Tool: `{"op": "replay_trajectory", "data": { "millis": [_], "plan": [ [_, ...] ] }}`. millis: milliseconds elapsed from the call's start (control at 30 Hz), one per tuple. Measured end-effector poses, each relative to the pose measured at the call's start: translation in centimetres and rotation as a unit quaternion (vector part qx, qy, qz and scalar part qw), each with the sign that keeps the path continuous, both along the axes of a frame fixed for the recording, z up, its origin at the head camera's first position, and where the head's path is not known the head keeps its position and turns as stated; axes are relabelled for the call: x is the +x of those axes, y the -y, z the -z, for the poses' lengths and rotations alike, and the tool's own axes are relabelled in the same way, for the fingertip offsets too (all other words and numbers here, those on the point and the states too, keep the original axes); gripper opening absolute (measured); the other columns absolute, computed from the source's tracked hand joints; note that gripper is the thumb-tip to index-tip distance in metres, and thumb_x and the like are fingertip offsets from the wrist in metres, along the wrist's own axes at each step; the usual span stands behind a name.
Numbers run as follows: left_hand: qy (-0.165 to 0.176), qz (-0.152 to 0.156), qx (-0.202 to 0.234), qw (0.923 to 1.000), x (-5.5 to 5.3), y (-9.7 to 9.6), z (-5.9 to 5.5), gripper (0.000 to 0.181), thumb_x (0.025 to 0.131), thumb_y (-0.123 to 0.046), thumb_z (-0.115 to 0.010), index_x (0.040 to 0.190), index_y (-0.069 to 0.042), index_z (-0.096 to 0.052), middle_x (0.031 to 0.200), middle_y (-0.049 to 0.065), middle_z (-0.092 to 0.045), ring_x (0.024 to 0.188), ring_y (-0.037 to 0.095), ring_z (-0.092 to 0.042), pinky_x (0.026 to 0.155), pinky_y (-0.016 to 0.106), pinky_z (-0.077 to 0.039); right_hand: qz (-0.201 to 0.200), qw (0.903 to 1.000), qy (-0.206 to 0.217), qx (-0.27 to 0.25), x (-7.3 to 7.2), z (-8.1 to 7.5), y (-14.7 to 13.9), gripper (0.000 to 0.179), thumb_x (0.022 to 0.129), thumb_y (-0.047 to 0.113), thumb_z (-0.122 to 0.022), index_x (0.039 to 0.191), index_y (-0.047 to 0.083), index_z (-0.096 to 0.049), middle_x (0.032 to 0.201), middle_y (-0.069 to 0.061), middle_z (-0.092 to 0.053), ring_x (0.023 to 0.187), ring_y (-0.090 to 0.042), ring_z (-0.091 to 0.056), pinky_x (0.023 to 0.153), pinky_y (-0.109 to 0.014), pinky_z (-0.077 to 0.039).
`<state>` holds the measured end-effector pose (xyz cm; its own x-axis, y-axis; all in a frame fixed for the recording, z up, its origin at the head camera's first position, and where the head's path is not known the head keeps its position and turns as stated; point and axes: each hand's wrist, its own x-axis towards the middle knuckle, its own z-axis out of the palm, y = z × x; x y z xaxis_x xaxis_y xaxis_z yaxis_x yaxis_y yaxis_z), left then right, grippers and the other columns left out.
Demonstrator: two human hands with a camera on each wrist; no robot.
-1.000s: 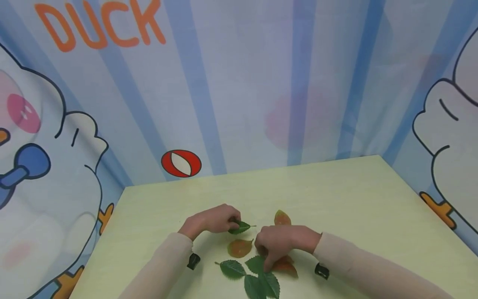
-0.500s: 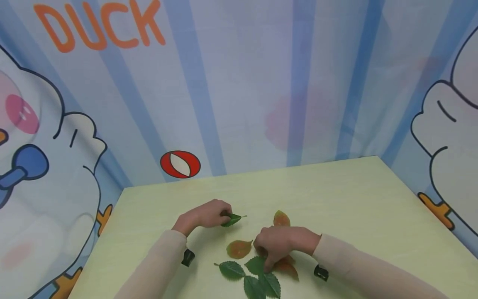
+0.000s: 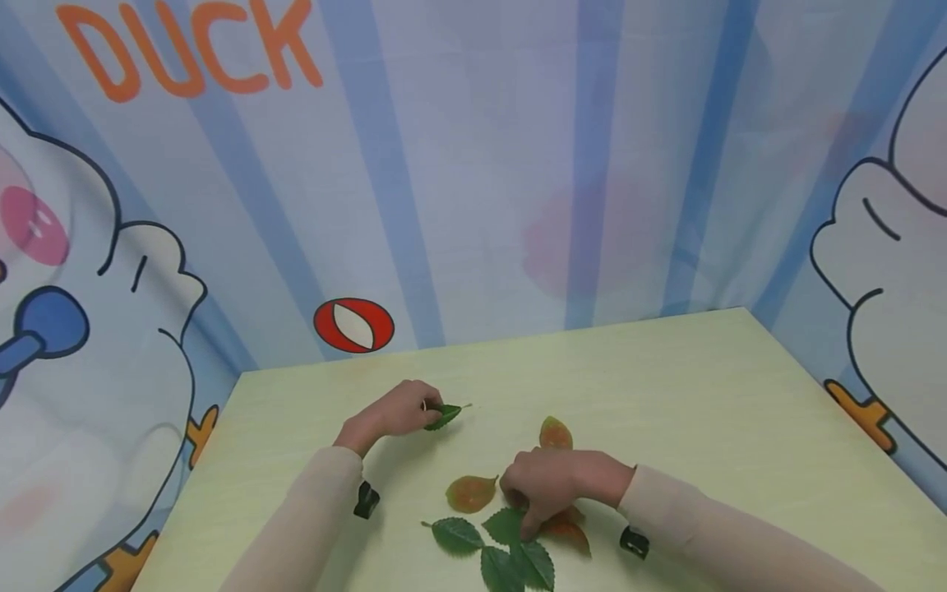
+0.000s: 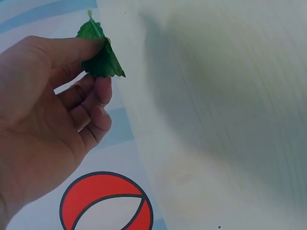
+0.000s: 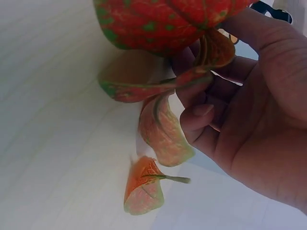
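Observation:
My left hand (image 3: 399, 409) pinches a green leaf (image 3: 447, 418) between thumb and fingers. In the left wrist view this serrated leaf (image 4: 100, 64) is folded, its stem pointing up, and a broad shadow lies on the table. Low over the table, my right hand (image 3: 551, 481) has its fingers curled among red leaves (image 3: 570, 538). The right wrist view shows a large red leaf (image 5: 158, 24) with green spots, hiding the tips of the thumb and index finger that pinch it. A curled red leaf (image 5: 139, 91) and two paler orange leaves (image 5: 165, 134) lie below it.
An orange leaf (image 3: 471, 493) lies between the hands, another orange leaf (image 3: 555, 433) beyond the right hand. Several green leaves (image 3: 456, 536) are spread at the near side of the pale yellow table (image 3: 651, 370). A printed fabric backdrop (image 3: 473, 164) rises behind and beside it.
My left hand has moved away to the far left with the green leaf in its fingers. The right hand has stayed in nearly the same place over the red leaves.

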<state>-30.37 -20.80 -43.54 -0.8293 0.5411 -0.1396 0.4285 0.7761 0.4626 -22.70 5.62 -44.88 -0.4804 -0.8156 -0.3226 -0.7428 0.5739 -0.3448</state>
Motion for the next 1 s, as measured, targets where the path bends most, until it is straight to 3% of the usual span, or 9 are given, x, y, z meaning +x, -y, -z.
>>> {"op": "replay_trajectory", "data": {
  "millis": [200, 533, 767, 1000],
  "plan": [
    [-0.013, -0.038, -0.008, 0.9991, -0.3, -0.05, 0.14, 0.008, 0.096, -0.007, -0.064, 0.097, -0.004, -0.072, 0.087, 0.001, -0.064, 0.079, 0.017, -0.054, 0.077, 0.036, -0.049, -0.002, 1.0, -0.001, -0.002, 0.04, 0.03, -0.11, 0.027, 0.079, 0.035, -0.085, 0.084, 0.018, -0.065, 0.073, 0.015, -0.055, 0.063, -0.001, -0.05, 0.059, -0.02, -0.043],
    [0.016, -0.13, -0.018, 0.9912, -0.26, -0.25, -0.29, 0.006, 0.095, -0.007, -0.064, 0.092, -0.003, -0.068, 0.074, 0.003, -0.064, 0.064, 0.015, -0.061, 0.065, 0.03, -0.048, 0.0, 1.0, -0.003, -0.006, 0.22, -0.06, -0.2, 0.027, 0.078, 0.033, -0.086, 0.084, 0.017, -0.065, 0.072, 0.015, -0.055, 0.062, -0.001, -0.049, 0.058, -0.02, -0.042],
    [0.031, -0.168, -0.029, 0.9849, -0.42, -0.57, -0.09, 0.009, 0.094, -0.009, -0.065, 0.097, -0.001, -0.069, 0.083, 0.005, -0.065, 0.069, 0.017, -0.062, 0.066, 0.032, -0.05, -0.006, 0.9999, -0.004, -0.009, 0.13, 0.13, -0.31, 0.027, 0.079, 0.033, -0.086, 0.086, 0.017, -0.065, 0.073, 0.015, -0.055, 0.063, 0.0, -0.051, 0.059, -0.019, -0.043],
    [0.059, -0.196, -0.048, 0.9776, -0.63, -0.77, 0.69, 0.008, 0.094, -0.007, -0.064, 0.088, -0.002, -0.066, 0.073, 0.007, -0.063, 0.065, 0.019, -0.059, 0.064, 0.03, -0.045, -0.009, 0.9999, -0.001, -0.009, 0.02, 0.35, -0.45, 0.027, 0.079, 0.034, -0.085, 0.088, 0.017, -0.067, 0.075, 0.016, -0.057, 0.065, 0.0, -0.053, 0.061, -0.018, -0.044]
  ]
}}
